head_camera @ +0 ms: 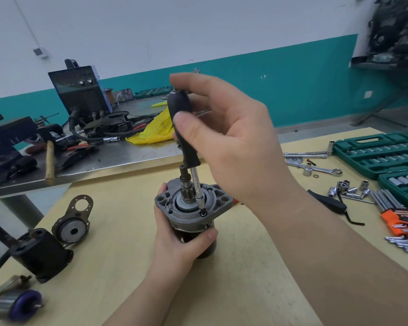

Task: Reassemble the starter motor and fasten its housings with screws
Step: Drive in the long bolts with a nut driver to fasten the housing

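Currently we hold the starter motor (pixel 189 215) upright near the middle of the wooden table (pixel 245 267), pinion shaft pointing up. Our left hand (pixel 174 243) wraps round the dark body just under the grey alu. housing flange, thumb across the front, fingers curled behind: firm grip. Our right hand (pixel 224 137) is closed on the black handle of the screwdriver (pixel 186 137), thumb on the near side, index arched over the handle top. Driver shaft runs down beside the pinion, w/ its tip seated on a screw (pixel 202 214) at the front edge of the flange; driver tilted slightly.

Left of the motor, apart from it: a black housing (pixel 41 254) lying on its side, and an end bracket (pixel 73 222) leaning just beside it. Armature w/ purple ring (pixel 19 304) at bottom-left corner, blurred. On the right: green socket-set case (pixel 377 156), open; loose sockets (pixel 349 188); ratchet (pixel 320 169); hex keys in an orange holder (pixel 400 220). Behind, a metal bench (pixel 132 156) carries a welder unit (pixel 80 90) and a yellow bag (pixel 156 130).
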Action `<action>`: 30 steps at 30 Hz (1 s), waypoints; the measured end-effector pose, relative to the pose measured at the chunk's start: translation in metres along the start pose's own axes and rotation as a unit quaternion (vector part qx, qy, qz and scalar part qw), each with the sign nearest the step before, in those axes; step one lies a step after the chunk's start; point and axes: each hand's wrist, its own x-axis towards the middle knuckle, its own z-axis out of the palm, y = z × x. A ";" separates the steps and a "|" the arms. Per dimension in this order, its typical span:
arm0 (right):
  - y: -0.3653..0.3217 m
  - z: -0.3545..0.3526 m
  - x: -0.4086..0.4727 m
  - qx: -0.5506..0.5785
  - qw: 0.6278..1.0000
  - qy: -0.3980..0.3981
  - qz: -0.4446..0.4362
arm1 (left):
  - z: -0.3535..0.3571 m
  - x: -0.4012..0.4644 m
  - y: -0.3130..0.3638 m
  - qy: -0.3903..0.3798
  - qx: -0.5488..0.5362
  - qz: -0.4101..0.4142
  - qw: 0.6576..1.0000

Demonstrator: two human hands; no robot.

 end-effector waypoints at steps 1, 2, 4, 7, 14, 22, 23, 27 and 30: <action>0.000 0.000 0.000 -0.016 1.000 0.002 -0.008 | 0.000 0.000 0.000 -0.001 -0.001 -0.002 1.000; 0.001 0.001 0.000 -0.025 1.000 0.005 -0.012 | 0.000 0.000 -0.001 -0.003 -0.003 -0.002 1.000; 0.001 0.001 0.000 -0.018 1.000 0.012 -0.013 | -0.001 0.000 0.000 -0.003 -0.004 0.000 1.000; 0.001 0.001 0.000 0.022 1.000 0.011 0.001 | 0.000 0.000 0.000 -0.001 -0.007 0.001 1.000; 0.000 0.001 0.001 -0.026 0.999 0.032 -0.020 | 0.000 -0.001 0.000 -0.006 -0.008 -0.001 1.000; 0.001 -0.001 0.000 0.011 1.000 0.017 -0.004 | -0.001 0.000 0.000 -0.005 -0.001 -0.006 1.000; 0.000 -0.001 0.000 -0.003 1.000 0.020 -0.012 | -0.001 -0.001 0.000 -0.005 -0.001 -0.006 1.000; 0.000 0.000 0.001 -0.015 0.999 0.029 -0.021 | 0.000 -0.001 0.001 -0.002 -0.001 -0.006 1.000; 0.003 -0.001 0.001 0.026 0.999 0.018 -0.008 | -0.001 -0.001 0.001 -0.002 -0.002 -0.005 1.000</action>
